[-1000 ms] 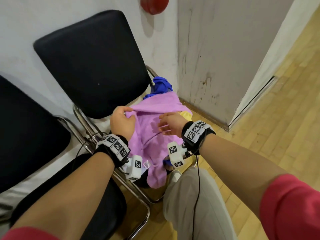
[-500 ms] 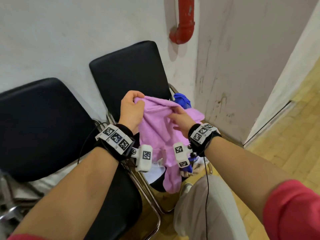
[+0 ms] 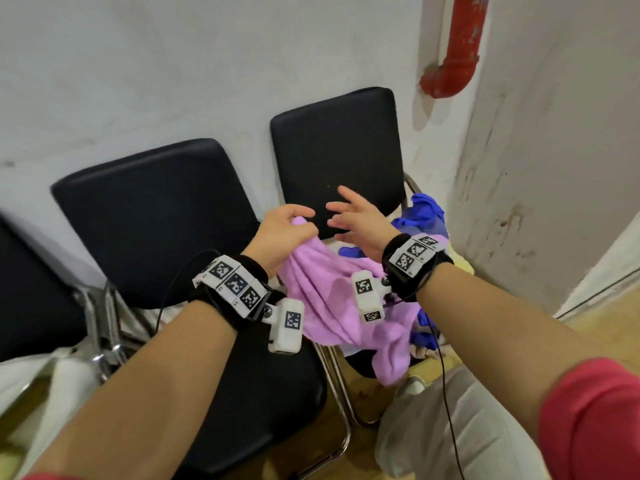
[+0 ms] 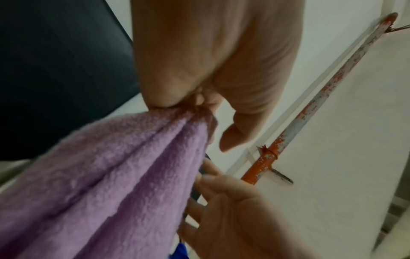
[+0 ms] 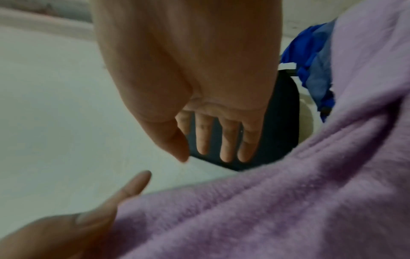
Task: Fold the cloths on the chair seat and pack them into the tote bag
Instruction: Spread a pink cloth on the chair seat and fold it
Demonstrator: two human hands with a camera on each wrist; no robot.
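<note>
A purple towel (image 3: 332, 299) hangs bunched from my left hand (image 3: 296, 225), which pinches one top corner above the right chair's seat. The left wrist view shows the same pinch on the purple towel (image 4: 124, 175) by my left hand (image 4: 190, 106). My right hand (image 3: 334, 209) is open with spread fingers just right of that corner, holding nothing. In the right wrist view my right hand (image 5: 213, 154) hovers above the towel (image 5: 277, 201). A blue cloth (image 3: 422, 213) and a yellow cloth (image 3: 459, 263) lie on the seat behind, mostly hidden.
Two black chairs stand against the white wall, the right backrest (image 3: 336, 150) and the left backrest (image 3: 149, 209). A red pipe (image 3: 457, 53) runs down the corner. White fabric (image 3: 52, 379) lies at lower left. My knee in beige trousers (image 3: 450, 431) is at the bottom.
My left hand has lifted the towel's corner higher. My right hand has let go of the towel and opened beside it. The head view has tilted up.
</note>
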